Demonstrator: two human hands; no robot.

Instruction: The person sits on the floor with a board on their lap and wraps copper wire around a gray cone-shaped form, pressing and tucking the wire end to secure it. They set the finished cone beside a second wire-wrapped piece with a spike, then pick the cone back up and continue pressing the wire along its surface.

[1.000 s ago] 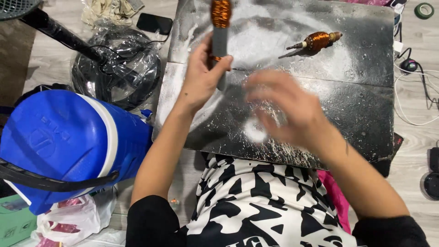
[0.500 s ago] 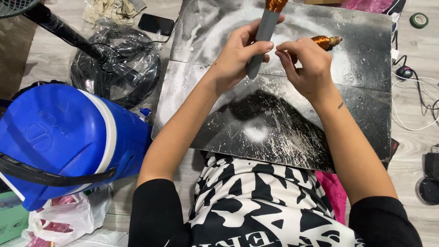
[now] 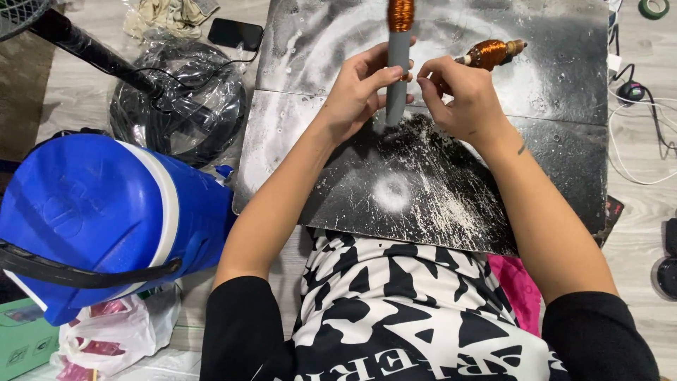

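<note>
Nearest the body, a dark scratched surface [image 3: 451, 204] dusted with white powder, thickest in a patch near its middle. Left of it on the floor, a blue cooler [image 3: 106, 212]; beyond that a fan base under clear plastic [image 3: 176, 106].

Above mid-surface, left hand [image 3: 360, 95] in a closed grip around a grey rod [image 3: 398, 77], held upright, copper wire coil [image 3: 400, 14] wound at its top. Right hand [image 3: 462, 99] pinches narrow at the rod's side; what the fingertips hold is too small to tell.

Rod looks stiff and light; grey shaft is the sound place to hold. Wire windings likely delicate, best untouched.

Farther back, a second copper-wound spindle [image 3: 491, 53] lies on the surface.
</note>
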